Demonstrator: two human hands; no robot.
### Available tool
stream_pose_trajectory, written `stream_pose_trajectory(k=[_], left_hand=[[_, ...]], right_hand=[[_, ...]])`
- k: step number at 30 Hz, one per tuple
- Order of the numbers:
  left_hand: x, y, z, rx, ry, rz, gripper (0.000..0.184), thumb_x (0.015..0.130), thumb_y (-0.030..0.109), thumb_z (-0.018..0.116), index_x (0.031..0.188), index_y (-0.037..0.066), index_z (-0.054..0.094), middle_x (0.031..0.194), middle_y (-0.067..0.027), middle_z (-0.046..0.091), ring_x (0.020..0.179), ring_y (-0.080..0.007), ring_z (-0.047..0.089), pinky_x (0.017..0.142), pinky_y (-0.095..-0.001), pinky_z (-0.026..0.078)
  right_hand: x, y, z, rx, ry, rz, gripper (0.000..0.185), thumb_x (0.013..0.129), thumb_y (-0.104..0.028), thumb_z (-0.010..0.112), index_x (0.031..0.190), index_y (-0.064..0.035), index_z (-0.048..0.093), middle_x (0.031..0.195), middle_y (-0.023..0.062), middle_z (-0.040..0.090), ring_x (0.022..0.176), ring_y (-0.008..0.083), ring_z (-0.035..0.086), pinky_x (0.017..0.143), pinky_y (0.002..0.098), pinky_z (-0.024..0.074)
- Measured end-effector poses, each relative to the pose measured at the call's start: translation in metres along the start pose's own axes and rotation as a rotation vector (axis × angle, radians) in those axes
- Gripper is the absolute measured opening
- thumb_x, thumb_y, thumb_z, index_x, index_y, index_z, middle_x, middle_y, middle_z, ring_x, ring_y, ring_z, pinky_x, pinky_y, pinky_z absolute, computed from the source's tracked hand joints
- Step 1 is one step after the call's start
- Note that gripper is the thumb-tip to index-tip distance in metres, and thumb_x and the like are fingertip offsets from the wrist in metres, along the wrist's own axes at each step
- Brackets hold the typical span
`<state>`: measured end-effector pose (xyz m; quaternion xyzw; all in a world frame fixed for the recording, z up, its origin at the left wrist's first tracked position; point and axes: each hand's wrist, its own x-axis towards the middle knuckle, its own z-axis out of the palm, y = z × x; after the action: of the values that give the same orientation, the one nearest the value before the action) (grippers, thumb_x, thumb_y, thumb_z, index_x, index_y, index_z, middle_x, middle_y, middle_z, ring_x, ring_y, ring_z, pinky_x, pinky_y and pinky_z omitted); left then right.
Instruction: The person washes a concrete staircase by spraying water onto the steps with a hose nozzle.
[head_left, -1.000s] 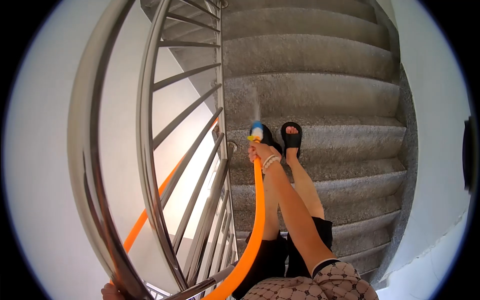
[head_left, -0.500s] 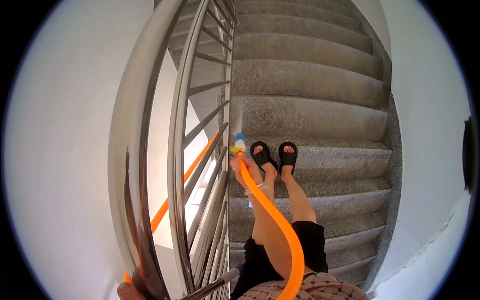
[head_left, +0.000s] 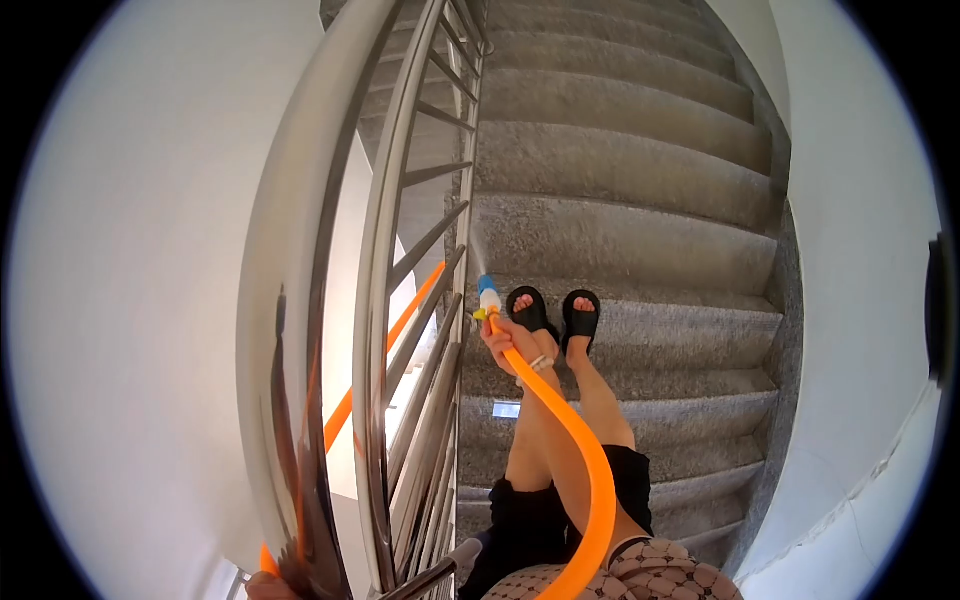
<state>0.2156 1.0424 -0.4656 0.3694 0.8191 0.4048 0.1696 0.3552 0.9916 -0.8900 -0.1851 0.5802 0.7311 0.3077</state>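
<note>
Hose, bright orange; nozzle, blue and white with yellow. Sandals and shorts, black; shirt, beige-pink with dark lattice pattern. Steps, speckled grey.

The handrail on the left is shiny, smooth metal, like a mirror. The stairs at the top look rough, dull and stony. The orange hose looks like smooth plastic. The black slippers in the middle are matt. The shirt at the bottom is patterned cloth.
</note>
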Motion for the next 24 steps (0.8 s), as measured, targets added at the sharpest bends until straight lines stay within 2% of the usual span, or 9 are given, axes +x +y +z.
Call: stream_pose_trajectory(k=[2, 6, 12, 14, 17, 24], left_hand=[[0.001, 0.0, -0.001, 0.005, 0.002, -0.01, 0.03, 0.077, 0.025, 0.032, 0.072, 0.0, 0.047, 0.064, -0.0086, 0.041, 0.056, -0.0184, 0.039, 0.054, -0.0294, 0.039], [0.0, -0.001, 0.0, 0.005, 0.006, -0.017, 0.03, 0.078, 0.025, 0.031, 0.073, 0.0, 0.047, 0.065, -0.009, 0.042, 0.057, -0.0188, 0.04, 0.054, -0.0294, 0.039], [0.001, -0.002, -0.001, 0.018, 0.005, -0.02, 0.031, 0.078, 0.026, 0.03, 0.073, 0.0, 0.046, 0.066, -0.0095, 0.042, 0.058, -0.0193, 0.041, 0.054, -0.0294, 0.04], [0.002, -0.002, 0.0, 0.022, 0.006, -0.022, 0.031, 0.078, 0.026, 0.03, 0.074, 0.0, 0.046, 0.067, -0.0097, 0.043, 0.059, -0.0194, 0.041, 0.054, -0.0295, 0.04], [0.001, -0.003, 0.002, 0.024, 0.002, -0.026, 0.031, 0.078, 0.026, 0.029, 0.074, 0.0, 0.046, 0.067, -0.01, 0.043, 0.059, -0.0197, 0.041, 0.055, -0.0295, 0.04], [0.001, -0.005, 0.003, 0.007, -0.011, -0.033, 0.031, 0.079, 0.027, 0.028, 0.075, 0.0, 0.045, 0.068, -0.0107, 0.044, 0.061, -0.0203, 0.043, 0.055, -0.0296, 0.04]], right_hand=[[-0.006, -0.002, -0.004, -0.141, -0.042, 0.159, 0.021, 0.085, -0.016, 0.044, 0.095, 0.0026, 0.04, 0.071, 0.0055, 0.047, 0.046, 0.0052, 0.042, 0.039, 0.0146, 0.0376], [-0.003, 0.002, 0.004, -0.129, -0.082, 0.175, 0.022, 0.086, -0.017, 0.042, 0.094, 0.0031, 0.04, 0.071, 0.0057, 0.048, 0.046, 0.0049, 0.042, 0.039, 0.0145, 0.0373], [0.035, 0.017, 0.019, -0.063, -0.127, 0.144, 0.022, 0.087, -0.017, 0.041, 0.095, 0.0025, 0.04, 0.069, 0.005, 0.048, 0.048, 0.0048, 0.045, 0.039, 0.0143, 0.038], [0.042, 0.023, 0.02, -0.063, -0.185, 0.034, 0.021, 0.086, -0.017, 0.042, 0.096, 0.0021, 0.04, 0.069, 0.0048, 0.048, 0.047, 0.005, 0.045, 0.038, 0.0144, 0.0384], [0.033, 0.02, 0.021, -0.049, -0.149, -0.057, 0.021, 0.086, -0.016, 0.042, 0.096, 0.0022, 0.04, 0.068, 0.0047, 0.048, 0.046, 0.0052, 0.045, 0.038, 0.0146, 0.0383], [0.02, -0.016, 0.038, -0.105, -0.081, 0.022, 0.022, 0.085, -0.018, 0.044, 0.092, 0.0028, 0.043, 0.066, 0.0032, 0.048, 0.046, 0.0043, 0.045, 0.037, 0.0144, 0.037]])
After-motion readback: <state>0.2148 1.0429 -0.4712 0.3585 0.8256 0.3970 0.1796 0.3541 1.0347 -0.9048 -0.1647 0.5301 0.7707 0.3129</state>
